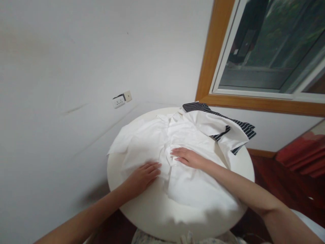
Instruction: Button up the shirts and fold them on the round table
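Note:
A white shirt point(188, 130) lies spread over a round table, collar at the far side, with wrinkles along its middle. One sleeve bends out to the right and hangs near the table's edge. My left hand point(147, 173) rests palm down on the lower left of the shirt, fingers stretched out. Higher up, my right hand point(186, 156) lies on the shirt near its centre line, fingers extended to the left. Neither hand grips the cloth visibly. Under the shirt's right side, a black-and-white striped garment point(196, 106) shows, partly covered.
The round white table point(157, 220) stands close to the wall. A power socket point(118, 101) sits on the wall at the left. A wood-framed window point(215, 51) is at the upper right. Red fabric point(304, 154) hangs above the dark wooden floor point(284, 183).

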Demonstrator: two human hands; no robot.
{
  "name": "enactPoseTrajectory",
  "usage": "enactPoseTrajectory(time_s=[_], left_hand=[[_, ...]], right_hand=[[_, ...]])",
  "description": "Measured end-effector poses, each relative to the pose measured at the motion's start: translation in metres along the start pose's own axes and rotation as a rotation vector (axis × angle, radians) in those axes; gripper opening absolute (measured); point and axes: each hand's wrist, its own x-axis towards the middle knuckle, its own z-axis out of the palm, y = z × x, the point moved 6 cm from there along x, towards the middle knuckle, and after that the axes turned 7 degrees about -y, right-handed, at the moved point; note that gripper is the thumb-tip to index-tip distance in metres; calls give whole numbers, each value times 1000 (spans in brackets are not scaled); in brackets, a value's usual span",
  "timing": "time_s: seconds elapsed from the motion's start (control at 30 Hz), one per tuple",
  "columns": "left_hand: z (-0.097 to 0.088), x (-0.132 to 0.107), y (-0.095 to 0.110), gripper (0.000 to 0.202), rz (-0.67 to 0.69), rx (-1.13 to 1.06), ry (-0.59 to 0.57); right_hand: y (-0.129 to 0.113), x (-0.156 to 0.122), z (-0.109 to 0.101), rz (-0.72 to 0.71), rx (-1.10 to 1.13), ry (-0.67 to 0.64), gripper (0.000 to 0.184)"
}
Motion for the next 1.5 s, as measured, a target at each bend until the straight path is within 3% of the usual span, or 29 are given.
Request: enactPoseTrajectory(time_s=[0.13,0.23,0.3,0.4,0.5,0.6,0.7,0.77,0.87,0.97,1.03,1.1,1.17,1.27,1.33,1.4,1.5], left_hand=[[-20,14,-16,30,-109,-143,4],[-36,24,-28,32,-187,-234,-77],[-45,31,-36,37,-192,-271,-139],[-59,41,-44,40,-154,-369,-193],[-71,49,-47,41,-110,-539,-288],[-82,53,-45,40,-80,-698,-407],[-92,56,-46,40,-110,-751,-437],[-100,57,-55,40,-175,-750,-383],[-114,59,-74,36,-297,-743,-212],[-122,60,-82,35,-326,-679,-168],[-117,59,-72,33,-243,-557,-232],[-107,53,-51,26,-126,-364,-235],[-94,40,-28,23,-72,-139,-112],[-65,12,8,26,-27,102,50],[-47,-8,29,25,36,187,143],[-33,-28,43,20,109,245,221],[-23,-50,54,16,158,310,327]], right_hand=[[-51,-32,-25,1,-33,-5,39],[-85,-64,-9,38,-22,-174,66],[-94,-80,14,59,-94,-234,80],[-88,-87,42,100,-212,-204,63],[-77,-81,43,105,-266,-108,40],[-75,-76,19,84,-185,-94,32],[-75,-77,-19,125,-9,-84,27],[-71,-79,-48,184,83,19,23],[-61,-82,-84,256,141,224,19],[-57,-82,-99,271,156,347,21],[-63,-77,-87,228,140,247,23],[-74,-72,-57,129,93,33,26],[-84,-74,-22,41,27,-132,31],[-86,-84,19,75,-94,-188,43],[-86,-91,35,111,-173,-195,53],[-88,-96,41,123,-246,-185,58],[-92,-98,42,108,-369,-173,45]])
